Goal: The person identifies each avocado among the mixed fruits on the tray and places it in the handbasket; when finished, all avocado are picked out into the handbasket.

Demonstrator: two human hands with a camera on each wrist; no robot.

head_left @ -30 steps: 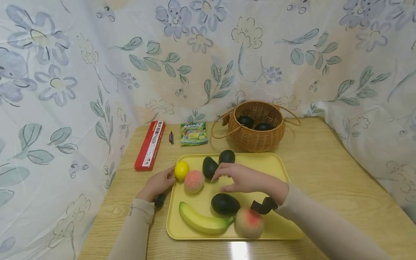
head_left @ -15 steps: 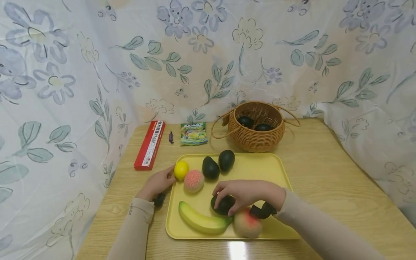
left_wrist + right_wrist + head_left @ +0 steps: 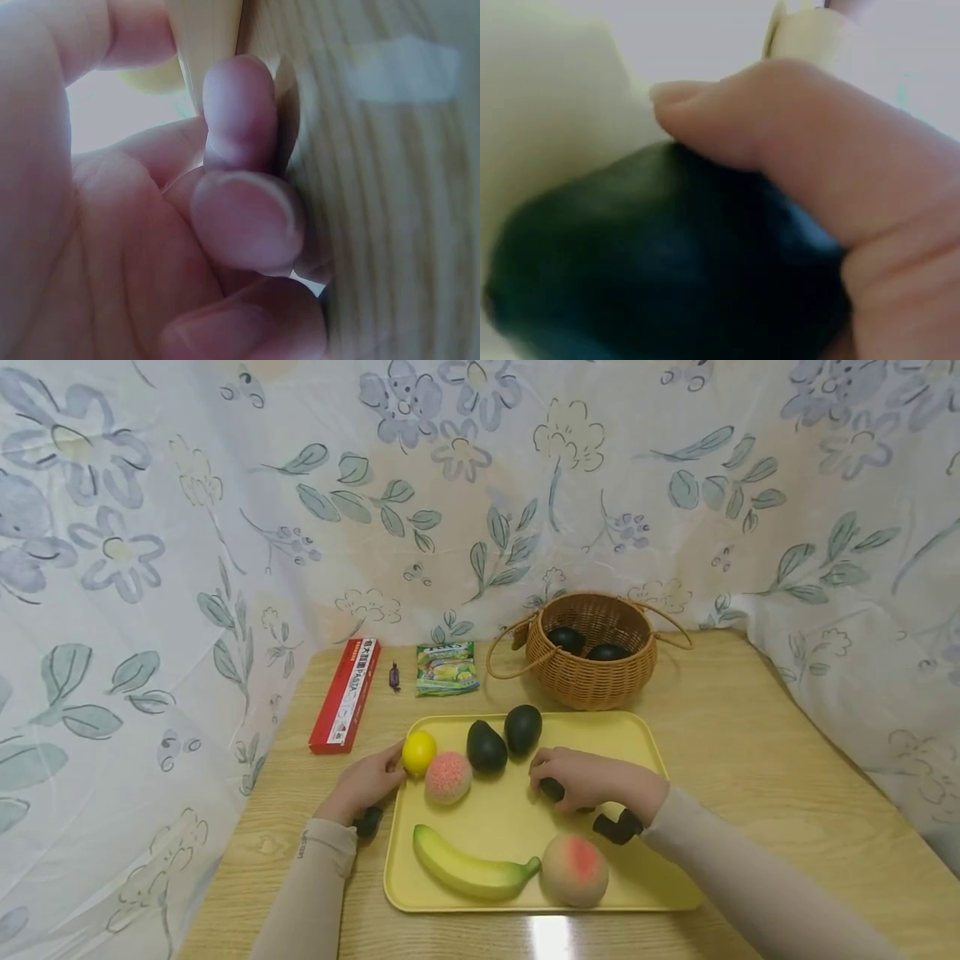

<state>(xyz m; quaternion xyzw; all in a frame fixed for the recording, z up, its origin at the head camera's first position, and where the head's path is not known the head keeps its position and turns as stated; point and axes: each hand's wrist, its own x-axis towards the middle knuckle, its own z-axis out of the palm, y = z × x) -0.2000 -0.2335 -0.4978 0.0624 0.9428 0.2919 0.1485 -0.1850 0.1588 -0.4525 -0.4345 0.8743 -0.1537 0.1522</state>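
Note:
My right hand [image 3: 581,777] grips a dark green avocado [image 3: 552,789] over the middle right of the yellow tray [image 3: 480,814]. Up close, in the right wrist view, the thumb lies along the top of the avocado [image 3: 667,255]. My left hand [image 3: 367,785] holds the tray's left rim beside the lemon [image 3: 419,753], its fingers [image 3: 244,217] curled at the edge. A fuzzy pink peach [image 3: 448,777] sits next to the lemon. Two more avocados, one left [image 3: 486,747] and one right [image 3: 522,730], lie near the tray's far side.
A banana [image 3: 472,870] and a larger peach [image 3: 574,870] lie along the tray's near side. Behind the tray stands a wicker basket [image 3: 592,672] with two dark avocados inside. A red pasta box [image 3: 345,697], a purple candy [image 3: 394,676] and a green snack bag [image 3: 446,669] are farther left.
My right hand has come down onto the avocado near the banana, taken hold of it and moved it away toward the tray's far right. My left hand has stayed at the rim.

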